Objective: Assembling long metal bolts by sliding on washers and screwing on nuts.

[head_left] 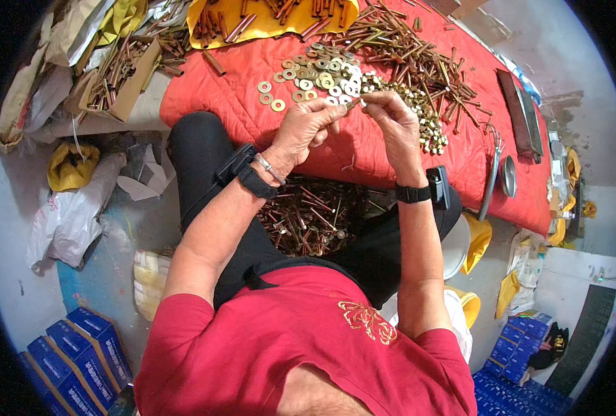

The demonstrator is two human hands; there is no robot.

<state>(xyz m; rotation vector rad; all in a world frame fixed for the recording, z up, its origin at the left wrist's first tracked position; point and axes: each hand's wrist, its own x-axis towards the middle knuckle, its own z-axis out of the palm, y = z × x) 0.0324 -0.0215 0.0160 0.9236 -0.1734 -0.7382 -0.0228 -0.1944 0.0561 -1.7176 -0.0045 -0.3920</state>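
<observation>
Both of my hands meet over the near part of the red quilted cloth (239, 90). My left hand (306, 128) is closed, pinching a short copper-coloured bolt (353, 103) between thumb and fingertips. The fingertips of my right hand (394, 121) close at the bolt's bright end; whatever they pinch there is too small to make out. Just beyond my hands lie a spread of flat washers (322, 69) and a heap of brass-coloured nuts (429, 128). Farther back and to the right is a large pile of copper-coloured bolts (419, 52).
More bolts fill a container (311, 215) between my legs. A cardboard box (131, 87) of copper-coloured tubes stands at left, and a yellow cloth (280, 31) holds more at the back. A dark metal bar (519, 114) lies at right. Blue boxes (79, 360) are stacked lower left.
</observation>
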